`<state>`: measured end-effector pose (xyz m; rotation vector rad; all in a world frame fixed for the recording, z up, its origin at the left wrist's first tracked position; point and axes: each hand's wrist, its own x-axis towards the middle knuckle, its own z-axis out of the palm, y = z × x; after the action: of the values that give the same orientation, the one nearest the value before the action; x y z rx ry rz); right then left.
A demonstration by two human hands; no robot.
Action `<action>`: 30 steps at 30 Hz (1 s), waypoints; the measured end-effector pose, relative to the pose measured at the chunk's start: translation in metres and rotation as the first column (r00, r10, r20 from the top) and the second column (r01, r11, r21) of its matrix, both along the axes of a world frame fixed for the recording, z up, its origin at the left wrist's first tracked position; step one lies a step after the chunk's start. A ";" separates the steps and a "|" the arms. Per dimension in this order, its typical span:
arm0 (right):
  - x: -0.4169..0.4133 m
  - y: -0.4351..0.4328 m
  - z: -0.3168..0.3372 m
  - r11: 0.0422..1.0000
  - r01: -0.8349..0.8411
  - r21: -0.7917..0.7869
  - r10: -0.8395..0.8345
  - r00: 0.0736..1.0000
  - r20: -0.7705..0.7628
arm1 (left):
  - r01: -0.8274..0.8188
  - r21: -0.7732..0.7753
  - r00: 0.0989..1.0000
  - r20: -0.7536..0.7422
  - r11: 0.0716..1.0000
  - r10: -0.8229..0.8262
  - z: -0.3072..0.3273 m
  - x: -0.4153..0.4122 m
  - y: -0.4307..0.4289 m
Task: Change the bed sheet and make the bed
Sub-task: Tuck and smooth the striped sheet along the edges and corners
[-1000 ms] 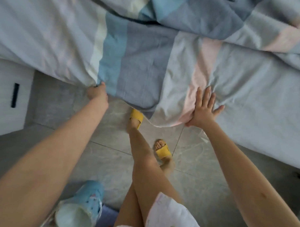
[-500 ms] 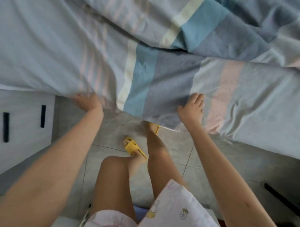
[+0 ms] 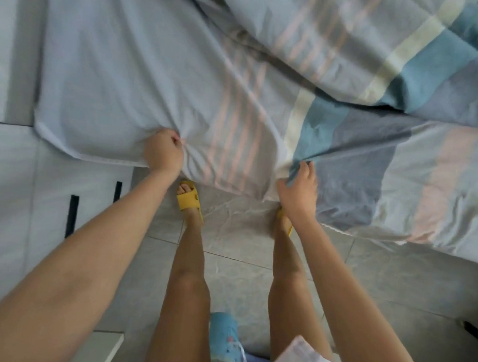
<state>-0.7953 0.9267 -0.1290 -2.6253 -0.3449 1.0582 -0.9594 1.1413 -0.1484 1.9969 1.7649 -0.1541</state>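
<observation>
The sheet point(image 3: 122, 82) fills the upper half of the frame. It is pale blue cloth with thin pink stripes, then cream, teal and grey-blue bands toward the right. Its near edge hangs over the side of the bed and runs from the middle left down to the lower right.

The left hand point(image 3: 164, 152), left of centre, is closed in a tight fist round a bunch of the pale blue part close to the edge, and creases fan out from the grip. The right hand point(image 3: 300, 189), right of centre and a little lower, has its fingers curled over a fold of the sheet where the cream band meets the teal one. The thumb side is hidden by cloth.

In the upper right a bunched layer point(image 3: 386, 50) of the same striped cloth lies on top of the sheet. I cannot tell whether it is a separate piece.

Below the hanging edge the person's feet in yellow slippers point(image 3: 188, 200) stand on the grey tiled floor point(image 3: 391, 281). A white cabinet point(image 3: 29, 187) with dark handles takes up the left edge. A blue container point(image 3: 224, 340) sits between the legs at the bottom.
</observation>
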 end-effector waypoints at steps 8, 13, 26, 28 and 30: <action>-0.096 0.097 0.010 0.997 -0.015 0.072 0.007 0.992 0.122 | 0.096 0.054 0.974 0.202 0.994 -0.105 0.016 -0.101 0.040; -0.123 0.177 0.021 0.970 -0.144 0.196 0.122 0.985 0.119 | -0.169 0.161 0.978 0.149 0.972 0.145 0.027 -0.143 0.082; -0.081 0.410 0.037 0.487 -0.868 0.092 0.814 0.490 0.312 | -0.663 0.067 0.677 0.478 0.745 0.559 0.019 -0.131 0.096; -0.085 0.429 0.041 0.337 -0.941 -0.030 0.895 0.310 0.321 | -0.609 0.066 0.737 0.414 0.790 0.534 0.020 -0.134 0.105; -0.089 0.442 0.039 0.263 -0.962 -0.079 0.920 0.225 0.321 | -0.574 0.067 0.777 0.360 0.816 0.517 0.022 -0.136 0.114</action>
<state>-0.8843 1.3688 -0.0898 -2.2453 -2.2624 0.7408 -1.0957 1.2552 -0.1269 1.4093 2.0948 0.5125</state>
